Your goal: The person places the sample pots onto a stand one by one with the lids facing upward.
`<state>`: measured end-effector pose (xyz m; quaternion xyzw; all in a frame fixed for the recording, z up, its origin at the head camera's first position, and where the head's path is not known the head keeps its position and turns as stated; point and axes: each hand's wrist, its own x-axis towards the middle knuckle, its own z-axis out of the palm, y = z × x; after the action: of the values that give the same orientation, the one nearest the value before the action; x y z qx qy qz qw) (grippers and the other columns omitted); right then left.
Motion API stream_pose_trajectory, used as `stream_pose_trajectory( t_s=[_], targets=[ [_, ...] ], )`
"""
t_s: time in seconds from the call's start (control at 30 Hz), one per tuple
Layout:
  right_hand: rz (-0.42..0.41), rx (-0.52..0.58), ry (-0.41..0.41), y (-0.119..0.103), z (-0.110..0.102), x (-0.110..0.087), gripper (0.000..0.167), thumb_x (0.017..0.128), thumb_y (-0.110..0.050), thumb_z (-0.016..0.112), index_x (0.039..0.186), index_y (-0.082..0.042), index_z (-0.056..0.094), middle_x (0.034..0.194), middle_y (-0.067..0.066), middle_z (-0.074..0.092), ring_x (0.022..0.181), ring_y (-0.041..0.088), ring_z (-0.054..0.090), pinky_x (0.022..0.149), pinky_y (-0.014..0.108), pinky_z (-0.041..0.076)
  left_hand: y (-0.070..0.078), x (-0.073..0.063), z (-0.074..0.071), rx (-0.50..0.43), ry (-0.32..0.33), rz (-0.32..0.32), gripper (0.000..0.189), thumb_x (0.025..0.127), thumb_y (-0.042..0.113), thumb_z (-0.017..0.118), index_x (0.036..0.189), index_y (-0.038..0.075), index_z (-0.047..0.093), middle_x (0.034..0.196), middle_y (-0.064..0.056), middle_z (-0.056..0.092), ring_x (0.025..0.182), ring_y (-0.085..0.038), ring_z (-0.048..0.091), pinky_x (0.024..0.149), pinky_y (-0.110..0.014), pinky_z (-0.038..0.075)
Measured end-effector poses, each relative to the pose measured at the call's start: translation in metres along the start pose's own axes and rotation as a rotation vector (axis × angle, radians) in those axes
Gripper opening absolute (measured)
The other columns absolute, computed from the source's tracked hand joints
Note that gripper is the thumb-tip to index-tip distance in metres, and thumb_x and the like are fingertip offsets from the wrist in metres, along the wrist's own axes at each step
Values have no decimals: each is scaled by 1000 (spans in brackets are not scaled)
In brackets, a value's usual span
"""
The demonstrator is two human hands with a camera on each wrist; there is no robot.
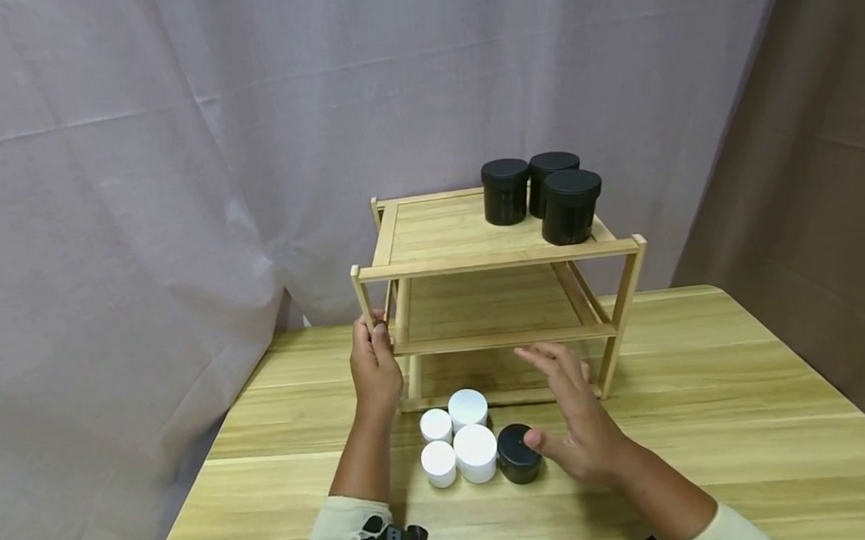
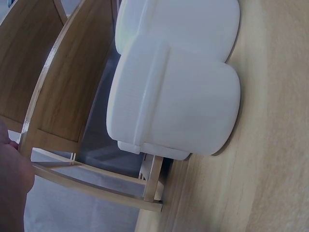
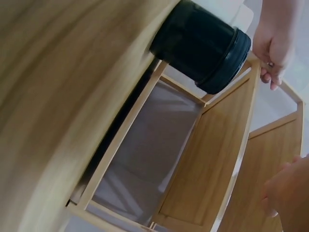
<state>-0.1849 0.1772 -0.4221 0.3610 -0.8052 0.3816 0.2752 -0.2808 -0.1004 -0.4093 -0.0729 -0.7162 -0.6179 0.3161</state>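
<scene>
My left hand grips the front left post of a light wooden rack with stacked shelves. In the left wrist view that hand shows only partly, at the left edge. My right hand is held in the air before the rack, fingers extended and thumb apart, holding nothing. Beneath its thumb in the head view is a lidded black jar, seen from the side in the right wrist view. Several lidded white jars stand grouped left of the black one, in front of the rack.
Three taller black jars stand on the rack's top shelf, towards the right. The rack stands on a wooden table. A grey cloth hangs behind, and a brown one hangs at the right.
</scene>
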Motion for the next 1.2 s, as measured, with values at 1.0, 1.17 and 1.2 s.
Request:
stream_pose_trajectory(
  t_s=[1.0,1.17,1.2],
  targets=[
    [365,-329,-551,12,-6,-4,88,87,-70,81,152,-15,62,152,13,66,139,41,64,112,68,50,-2,3,1,-22,-4,7,25,117,10,44,133,-3,58,87,-6,49,76,-14,47,67,-23,43],
    [392,-331,-581,14,-5,-3,90,84,-68,85,151,-12,62,145,10,72,125,35,72,100,61,59,-1,2,0,-28,-9,4,25,117,10,44,133,-3,58,87,-3,47,76,-13,46,67,-23,43],
    [394,-329,-586,14,-5,-3,90,84,-68,85,151,-12,62,143,10,73,123,34,73,98,60,60,-1,2,0,-27,-9,3,25,117,10,44,134,-2,58,87,-3,47,77,-13,46,68,-23,43]
  ],
)
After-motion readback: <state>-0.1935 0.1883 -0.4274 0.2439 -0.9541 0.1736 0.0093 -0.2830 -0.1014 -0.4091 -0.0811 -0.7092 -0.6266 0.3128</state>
